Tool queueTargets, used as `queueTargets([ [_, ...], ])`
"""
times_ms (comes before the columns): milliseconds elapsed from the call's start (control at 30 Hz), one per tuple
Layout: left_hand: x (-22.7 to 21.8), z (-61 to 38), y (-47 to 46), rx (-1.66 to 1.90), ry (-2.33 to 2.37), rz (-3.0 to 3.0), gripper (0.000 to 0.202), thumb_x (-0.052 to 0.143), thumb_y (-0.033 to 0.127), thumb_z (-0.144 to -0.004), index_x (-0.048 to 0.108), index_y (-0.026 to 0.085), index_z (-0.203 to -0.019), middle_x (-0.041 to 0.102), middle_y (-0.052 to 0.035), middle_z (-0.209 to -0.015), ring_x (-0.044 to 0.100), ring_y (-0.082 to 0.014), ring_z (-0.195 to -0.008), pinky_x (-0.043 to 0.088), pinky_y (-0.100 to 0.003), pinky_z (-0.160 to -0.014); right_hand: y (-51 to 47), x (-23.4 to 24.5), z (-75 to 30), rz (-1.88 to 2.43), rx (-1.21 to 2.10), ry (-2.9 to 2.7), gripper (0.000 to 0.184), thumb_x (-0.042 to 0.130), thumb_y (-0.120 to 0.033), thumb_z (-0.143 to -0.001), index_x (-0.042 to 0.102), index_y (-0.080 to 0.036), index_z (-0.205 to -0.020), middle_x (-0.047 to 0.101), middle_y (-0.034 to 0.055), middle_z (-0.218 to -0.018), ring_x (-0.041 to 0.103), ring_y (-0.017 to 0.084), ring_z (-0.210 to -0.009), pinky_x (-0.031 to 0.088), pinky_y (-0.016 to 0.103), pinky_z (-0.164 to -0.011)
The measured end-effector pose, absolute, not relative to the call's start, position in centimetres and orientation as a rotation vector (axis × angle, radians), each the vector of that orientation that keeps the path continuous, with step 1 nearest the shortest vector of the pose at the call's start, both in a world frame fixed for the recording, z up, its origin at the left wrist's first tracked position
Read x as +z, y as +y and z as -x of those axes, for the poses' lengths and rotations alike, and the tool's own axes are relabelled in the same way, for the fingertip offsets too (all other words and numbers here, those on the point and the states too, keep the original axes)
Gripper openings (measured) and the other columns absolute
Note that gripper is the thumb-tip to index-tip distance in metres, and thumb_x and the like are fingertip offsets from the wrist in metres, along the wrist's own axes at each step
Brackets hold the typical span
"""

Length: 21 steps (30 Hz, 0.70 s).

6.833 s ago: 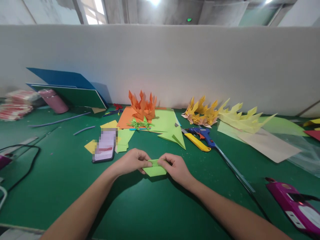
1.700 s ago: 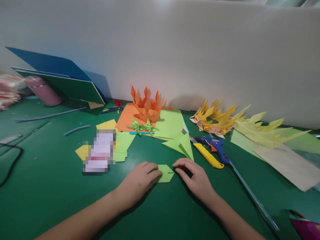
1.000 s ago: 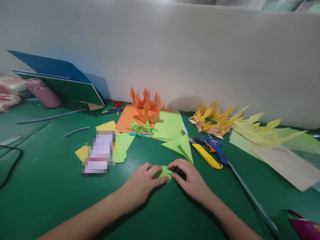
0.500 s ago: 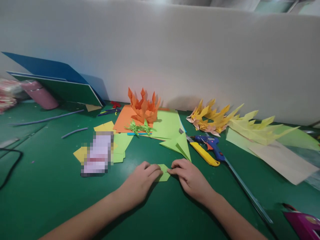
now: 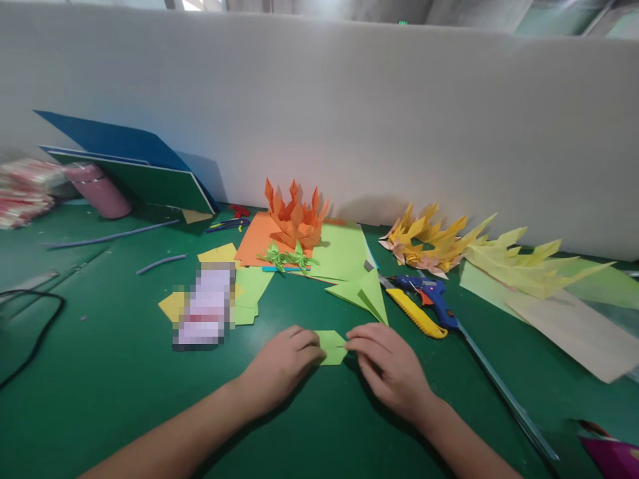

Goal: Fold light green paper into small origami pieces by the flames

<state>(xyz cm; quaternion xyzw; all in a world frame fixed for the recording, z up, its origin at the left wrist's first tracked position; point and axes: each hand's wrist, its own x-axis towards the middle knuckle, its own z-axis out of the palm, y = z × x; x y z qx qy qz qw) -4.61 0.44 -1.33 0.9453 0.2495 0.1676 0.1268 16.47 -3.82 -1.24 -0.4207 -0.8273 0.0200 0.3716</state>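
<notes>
A small folded light-green paper point(image 5: 333, 346) lies flat on the green table point(image 5: 124, 386) in front of me. My left hand point(image 5: 284, 362) rests on its left part, fingers curled down and holding it in place. My right hand point(image 5: 390, 367) lies just to the right with its fingers stretched out, and the fingertips touch the paper's right corner. Part of the paper is hidden under my left fingers.
Behind the hands lie a green folded triangle point(image 5: 367, 293), a yellow utility knife point(image 5: 417, 313), a blue glue gun point(image 5: 430, 296) and a long metal ruler point(image 5: 504, 392). A phone point(image 5: 204, 309) lies at the left. Orange paper figures point(image 5: 294, 216) and yellow paper figures point(image 5: 429, 239) line the white wall. A black cable point(image 5: 34, 332) lies far left.
My right hand has loosened from a pinch on the paper's right end, and its fingers now lie stretched out. The paper lies flatter and shows more. The view shifted slightly.
</notes>
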Motion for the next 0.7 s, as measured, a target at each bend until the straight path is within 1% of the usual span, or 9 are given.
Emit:
queueTargets([
  [67, -1.2, 4.8, 0.7, 0.474, 0.701, -2.747, 0.019, 0.043, 0.026, -0.089, 0.06, 0.017, -0.088, 0.063, -0.0047, -0.086, 0.055, -0.0158, -0.08, 0.043, -0.028, -0.073, -3.8, -1.3, -15.7, 1.036, 0.237, -2.231, 0.013, 0.048, -0.016, -0.085, 0.058, -0.02, -0.092, 0.064, 0.0067, -0.089, 0.056, 0.017, -0.081, 0.046, 0.031, -0.075],
  [167, -1.2, 5.1, 1.0, 0.49, 0.681, -2.723, 0.019, 0.055, 0.035, -0.081, 0.059, 0.016, -0.081, 0.064, -0.0046, -0.082, 0.057, -0.0162, -0.079, 0.044, -0.027, -0.072, -3.5, -1.6, -15.1, 1.09, 0.384, -2.271, 0.01, 0.05, -0.023, -0.087, 0.059, -0.019, -0.088, 0.065, 0.0058, -0.085, 0.057, 0.017, -0.08, 0.047, 0.03, -0.072],
  [267, -1.2, 5.1, 1.2, 0.563, 0.685, -2.723, 0.016, 0.056, 0.031, -0.081, 0.059, 0.016, -0.077, 0.065, -0.0038, -0.079, 0.059, -0.0152, -0.076, 0.045, -0.026, -0.069, -3.2, -1.9, -15.1, 1.107, 0.405, -2.259, 0.015, 0.047, -0.024, -0.089, 0.06, -0.019, -0.084, 0.065, 0.0051, -0.083, 0.057, 0.016, -0.079, 0.046, 0.029, -0.072],
  [400, -1.1, 4.9, 1.2, 0.641, 0.674, -2.771, 0.02, 0.046, 0.022, -0.087, 0.059, 0.017, -0.073, 0.065, -0.0027, -0.075, 0.06, -0.0132, -0.071, 0.046, -0.024, -0.067, -3.1, -2.1, -15.4, 1.084, 0.37, -2.281, 0.019, 0.043, -0.023, -0.09, 0.061, -0.019, -0.084, 0.064, 0.0056, -0.083, 0.055, 0.016, -0.078, 0.045, 0.029, -0.072],
  [533, -1.2, 4.4, 0.8, 0.709, 0.755, -2.812, 0.022, 0.042, 0.019, -0.088, 0.058, 0.015, -0.074, 0.063, -0.0038, -0.071, 0.058, -0.0142, -0.067, 0.048, -0.026, -0.064, -3.0, -2.1, -15.5, 1.093, 0.273, -2.323, 0.024, 0.04, -0.024, -0.091, 0.061, -0.018, -0.082, 0.062, 0.0067, -0.077, 0.053, 0.017, -0.074, 0.043, 0.03, -0.068],
  [700, -1.9, 4.1, 0.5, 0.642, 0.902, -2.748, 0.019, 0.04, 0.016, -0.087, 0.054, 0.017, -0.075, 0.059, -0.0032, -0.073, 0.056, -0.0148, -0.07, 0.048, -0.027, -0.064, -2.8, -2.0, -15.4, 1.182, 0.41, -2.235, 0.022, 0.04, -0.02, -0.091, 0.058, -0.018, -0.079, 0.061, 0.005, -0.074, 0.052, 0.016, -0.072, 0.043, 0.028, -0.066],
])
